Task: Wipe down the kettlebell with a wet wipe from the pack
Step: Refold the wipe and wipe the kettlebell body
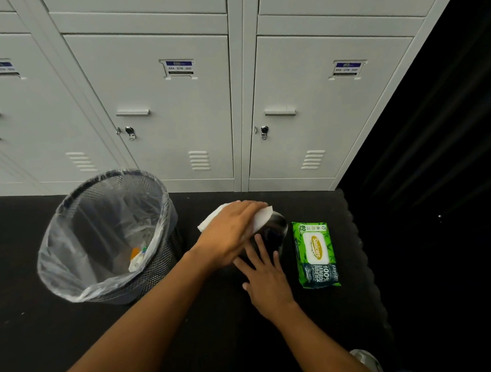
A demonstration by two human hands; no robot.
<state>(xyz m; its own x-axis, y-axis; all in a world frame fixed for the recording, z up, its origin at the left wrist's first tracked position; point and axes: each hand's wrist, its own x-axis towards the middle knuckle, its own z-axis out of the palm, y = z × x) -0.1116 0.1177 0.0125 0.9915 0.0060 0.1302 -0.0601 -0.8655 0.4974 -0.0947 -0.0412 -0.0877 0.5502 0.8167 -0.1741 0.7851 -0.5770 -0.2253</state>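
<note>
**Gym locker room, wipe-down under way**

Black floor mat in front of a row of grey lockers.

Centre of frame: left hand lies flat, fingers straight & together, pressing a white wipe onto the top of the kettlebell. Right hand is just below it, fingers spread wide, tips touching the bell's near side, holding nothing. The kettlebell sits on the mat, centre-right of frame. A green pack of wipes lies flat just right of it, and its lid looks closed. At left is a mesh bin w/ clear liner and a bit of rubbish at the bottom.

Risks, as I judge them:
- The wipe is only pressed, not gripped, so a fast stroke could bunch it or let it slide off.
- A hard sideways push could tip or shift the bell, since the right hand only steadies it w/ fingertips.
- The handle & underside could easily get skipped.

Hard to see:
- The bell is mostly under the hands, black on black, and no handle is visible.
- The right third of frame is near-black.
- A grey shape at the bottom edge is cut off. Maybe a shoe, can't tell.
</note>
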